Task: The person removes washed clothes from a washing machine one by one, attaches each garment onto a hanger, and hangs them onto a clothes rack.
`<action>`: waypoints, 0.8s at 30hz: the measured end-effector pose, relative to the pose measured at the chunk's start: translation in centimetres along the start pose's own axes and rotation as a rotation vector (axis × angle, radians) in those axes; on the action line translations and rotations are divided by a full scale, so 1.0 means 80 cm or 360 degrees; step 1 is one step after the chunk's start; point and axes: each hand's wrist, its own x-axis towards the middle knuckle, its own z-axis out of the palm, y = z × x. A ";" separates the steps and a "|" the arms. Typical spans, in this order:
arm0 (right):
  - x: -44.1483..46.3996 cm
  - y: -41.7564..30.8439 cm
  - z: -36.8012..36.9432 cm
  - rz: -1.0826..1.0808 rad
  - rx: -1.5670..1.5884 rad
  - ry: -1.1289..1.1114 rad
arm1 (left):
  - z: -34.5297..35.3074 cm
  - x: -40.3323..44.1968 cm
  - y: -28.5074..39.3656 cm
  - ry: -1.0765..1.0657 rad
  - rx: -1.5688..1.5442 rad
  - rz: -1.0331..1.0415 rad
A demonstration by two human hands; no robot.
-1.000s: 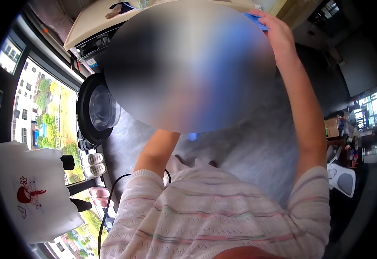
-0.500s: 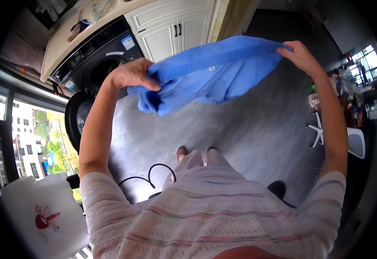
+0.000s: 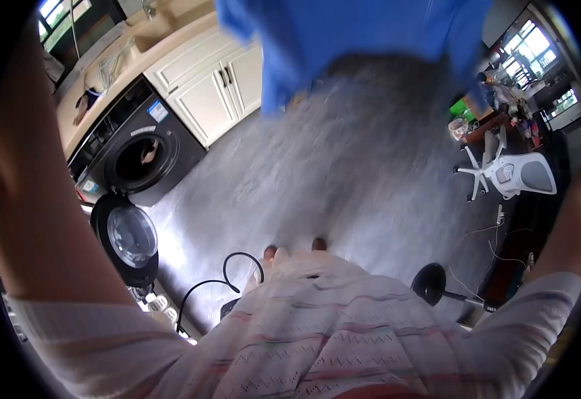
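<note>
A blue garment (image 3: 363,26) hangs at the top edge of the head view, spread wide with two lower parts dangling at its sides. Its upper part is cut off by the frame, and motion blurs it. Both my arms are raised, the left along the left edge and the right along the right edge. My left hand and my right hand lie outside the picture, so their grip on the cloth is hidden.
A dark front-load washing machine (image 3: 154,149) stands at left, its round door (image 3: 131,233) swung open. White cabinets (image 3: 204,100) adjoin it under a beige counter (image 3: 114,63). At right are a white swivel chair (image 3: 520,174) and cables. A black round base (image 3: 430,284) stands near me.
My arms have lifted and both hands have left the view. The blue garment has risen to the top edge and now hangs down. The view has shifted, showing more of the washing machine and chair.
</note>
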 end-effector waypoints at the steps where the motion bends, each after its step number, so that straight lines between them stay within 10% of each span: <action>1: -0.029 0.008 -0.002 -0.0102 -0.0120 0.0072 | 0.021 -0.040 -0.005 -0.0089 -0.0016 -0.0074; 3: -0.146 0.073 0.024 -0.0026 -0.0382 -0.0423 | 0.127 -0.152 -0.064 -0.1089 0.0126 -0.0460; 5: -0.349 0.108 0.020 0.0261 -0.0468 -0.1690 | 0.182 -0.296 -0.108 -0.2080 0.0044 -0.0606; 8: -0.509 0.033 -0.051 0.0959 0.0370 -0.2665 | 0.135 -0.389 -0.088 -0.2394 -0.0572 -0.1005; 11: -0.427 0.068 -0.029 0.1641 0.0484 -0.2138 | 0.164 -0.361 -0.118 -0.2346 -0.0667 -0.1056; 15: -0.186 0.110 -0.010 0.0646 -0.0034 -0.1416 | 0.216 -0.097 -0.138 -0.1769 -0.0013 -0.0121; 20: -0.008 0.005 -0.074 -0.0085 -0.0267 0.0025 | 0.060 0.130 0.005 -0.0087 -0.0108 0.0280; 22: -0.085 0.022 -0.055 -0.0187 -0.0396 -0.0037 | 0.062 0.079 0.015 0.0138 -0.0054 0.0305; 24: -0.256 0.062 -0.003 -0.0046 -0.0569 -0.0921 | 0.154 -0.072 -0.040 -0.0722 0.0253 0.0008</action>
